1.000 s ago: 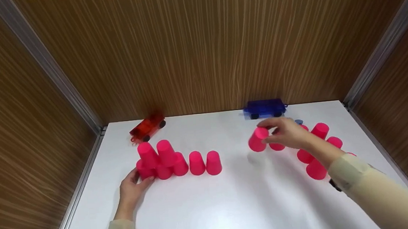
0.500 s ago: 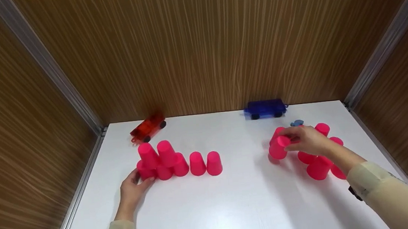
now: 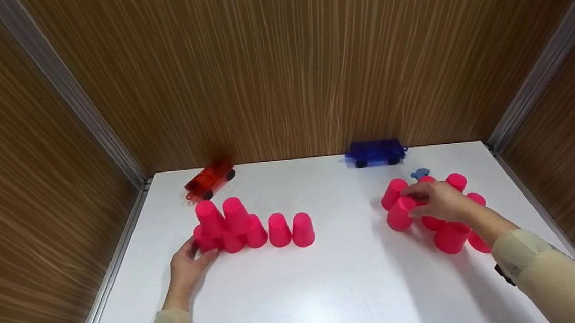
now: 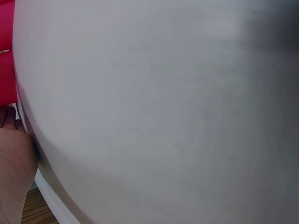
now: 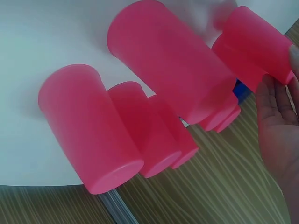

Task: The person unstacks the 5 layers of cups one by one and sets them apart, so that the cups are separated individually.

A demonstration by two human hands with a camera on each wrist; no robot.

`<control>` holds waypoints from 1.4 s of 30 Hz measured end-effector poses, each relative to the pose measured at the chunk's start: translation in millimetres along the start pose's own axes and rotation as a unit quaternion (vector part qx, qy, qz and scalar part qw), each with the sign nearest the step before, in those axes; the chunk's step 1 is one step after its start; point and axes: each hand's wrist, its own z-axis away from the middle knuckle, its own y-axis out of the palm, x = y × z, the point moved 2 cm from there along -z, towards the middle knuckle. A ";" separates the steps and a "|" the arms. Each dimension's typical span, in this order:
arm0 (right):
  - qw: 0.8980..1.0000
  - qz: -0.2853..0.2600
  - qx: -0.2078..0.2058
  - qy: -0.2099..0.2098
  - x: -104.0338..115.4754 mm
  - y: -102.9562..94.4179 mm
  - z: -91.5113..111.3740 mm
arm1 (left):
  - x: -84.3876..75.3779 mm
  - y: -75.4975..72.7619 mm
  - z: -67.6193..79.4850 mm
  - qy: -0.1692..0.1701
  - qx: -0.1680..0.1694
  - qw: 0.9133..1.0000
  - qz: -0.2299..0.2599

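In the head view my left hand (image 3: 188, 265) grips the leftmost bottom pink cup (image 3: 206, 242), thumb in front and fingers on its outer side. Two upside-down cups (image 3: 210, 219) stand on top of the left end of that row. The row's right part has two single cups (image 3: 279, 230), slightly apart. At the right, my right hand (image 3: 439, 201) pinches a pink cup (image 3: 400, 215) by its upper part, just in front of another upside-down cup (image 3: 393, 193). The right wrist view shows this hand (image 5: 278, 123) with fingers against the held cup (image 5: 261, 44).
Several more upside-down pink cups (image 3: 450, 239) stand around and under the right forearm, partly hidden. A red toy wagon (image 3: 210, 180) and a blue toy wagon (image 3: 376, 152) sit along the back wall (image 3: 281, 80). A small blue object (image 3: 422, 173) lies behind the right cups.
The right hand has carried its cup rightward and toward the front, from the middle of the table to the right group. My left hand stays where it was.
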 end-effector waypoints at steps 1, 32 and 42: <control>1.000 0.002 0.000 0.002 -0.4 0.4 -0.2 | 0.0 0.0 0.1 0.001 0.000 1.000 0.000; 0.999 0.015 0.022 0.033 -10.3 4.2 -1.2 | -0.2 1.0 1.5 0.009 0.000 1.000 0.009; 0.999 0.009 0.013 0.034 -10.7 4.0 -0.7 | -1.5 0.5 2.5 0.012 0.001 1.000 0.009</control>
